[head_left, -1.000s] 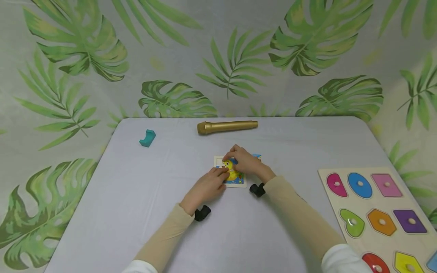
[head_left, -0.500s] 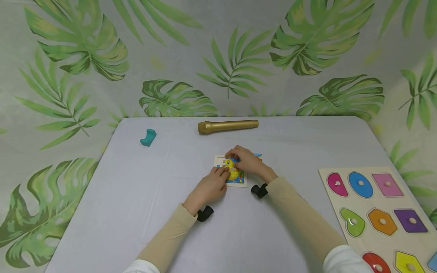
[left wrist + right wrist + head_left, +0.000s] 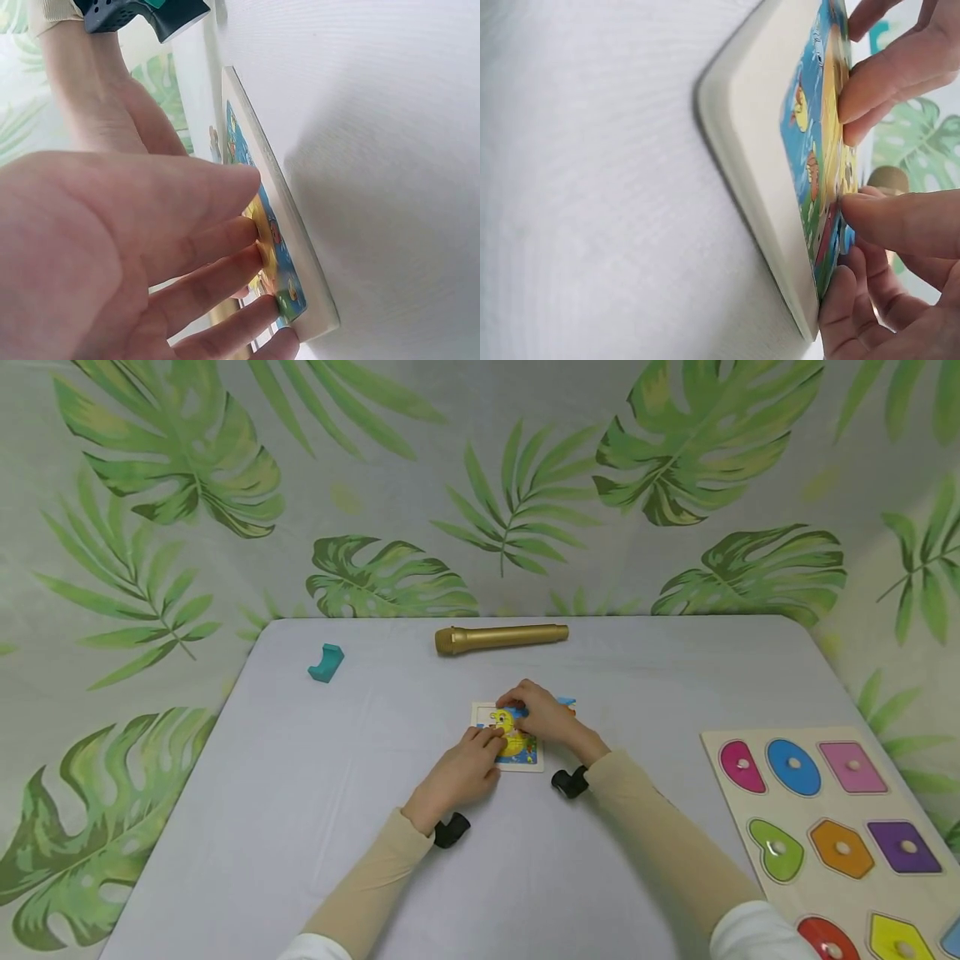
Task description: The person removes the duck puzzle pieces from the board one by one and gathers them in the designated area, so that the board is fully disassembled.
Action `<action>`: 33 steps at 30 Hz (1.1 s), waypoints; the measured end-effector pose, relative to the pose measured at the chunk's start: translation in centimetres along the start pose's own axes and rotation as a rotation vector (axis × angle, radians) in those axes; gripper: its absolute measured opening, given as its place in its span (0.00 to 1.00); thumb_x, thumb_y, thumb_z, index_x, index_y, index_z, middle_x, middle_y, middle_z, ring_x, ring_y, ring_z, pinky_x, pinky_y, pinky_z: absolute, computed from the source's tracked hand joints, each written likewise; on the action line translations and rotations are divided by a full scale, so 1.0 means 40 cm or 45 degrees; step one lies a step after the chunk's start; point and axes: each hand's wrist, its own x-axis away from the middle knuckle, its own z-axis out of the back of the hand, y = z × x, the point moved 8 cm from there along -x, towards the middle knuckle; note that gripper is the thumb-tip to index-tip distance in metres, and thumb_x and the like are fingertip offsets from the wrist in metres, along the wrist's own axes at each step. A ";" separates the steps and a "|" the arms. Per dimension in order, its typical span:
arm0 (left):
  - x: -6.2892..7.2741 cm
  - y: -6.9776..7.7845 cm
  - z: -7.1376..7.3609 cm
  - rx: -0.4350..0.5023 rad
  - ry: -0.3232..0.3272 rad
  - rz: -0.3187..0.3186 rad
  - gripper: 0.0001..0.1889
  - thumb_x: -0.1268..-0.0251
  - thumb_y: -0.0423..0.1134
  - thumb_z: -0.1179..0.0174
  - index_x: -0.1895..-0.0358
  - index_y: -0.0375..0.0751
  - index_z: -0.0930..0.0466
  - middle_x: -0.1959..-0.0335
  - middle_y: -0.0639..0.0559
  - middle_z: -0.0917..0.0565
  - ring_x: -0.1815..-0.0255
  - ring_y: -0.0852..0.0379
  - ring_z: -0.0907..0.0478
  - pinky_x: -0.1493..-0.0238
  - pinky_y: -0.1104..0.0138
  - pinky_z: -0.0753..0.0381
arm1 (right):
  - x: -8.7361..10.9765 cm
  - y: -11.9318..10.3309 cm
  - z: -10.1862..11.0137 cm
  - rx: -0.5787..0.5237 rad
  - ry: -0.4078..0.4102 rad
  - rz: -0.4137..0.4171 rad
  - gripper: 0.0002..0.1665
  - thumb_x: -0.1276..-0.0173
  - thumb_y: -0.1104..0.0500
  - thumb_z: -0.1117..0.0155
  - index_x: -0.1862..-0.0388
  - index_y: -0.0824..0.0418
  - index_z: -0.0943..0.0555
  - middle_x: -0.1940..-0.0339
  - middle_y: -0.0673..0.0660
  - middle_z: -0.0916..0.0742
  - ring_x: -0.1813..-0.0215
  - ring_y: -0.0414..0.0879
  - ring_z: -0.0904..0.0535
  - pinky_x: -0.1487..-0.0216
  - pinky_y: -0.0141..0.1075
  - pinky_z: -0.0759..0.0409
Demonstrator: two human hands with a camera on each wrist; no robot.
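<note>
A small wooden jigsaw puzzle [image 3: 523, 767] with a yellow duck on blue lies flat at the middle of the table, its pale frame [image 3: 750, 127] largest in the right wrist view. My left hand [image 3: 459, 770] rests its fingertips on the picture from the left, fingers nearly straight, as the left wrist view shows along the frame's edge [image 3: 289, 210]. Over the upper right part, my right hand [image 3: 546, 715] pinches a blue puzzle piece [image 3: 847, 237] between thumb and fingers, right at the picture's surface. The right hand hides the puzzle's upper right corner.
Another blue puzzle piece [image 3: 567, 702] lies just behind the right hand. Farther back is a gold microphone [image 3: 501, 638]; a teal curved block [image 3: 326, 663] sits at the back left. A large shape-knob board [image 3: 787, 806] covers the right side.
The right hand has shifted very slightly to the right with its fingers drawn in a little. The left hand stays almost in place on the puzzle.
</note>
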 end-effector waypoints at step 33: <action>0.004 -0.003 0.001 0.038 0.015 0.039 0.22 0.33 0.35 0.42 0.37 0.32 0.28 0.35 0.41 0.30 0.37 0.44 0.35 0.40 0.60 0.30 | 0.137 0.216 0.230 -0.235 0.282 -0.330 0.13 0.34 0.69 0.47 0.53 0.70 0.20 0.58 0.65 0.16 0.61 0.50 0.27 0.63 0.38 0.30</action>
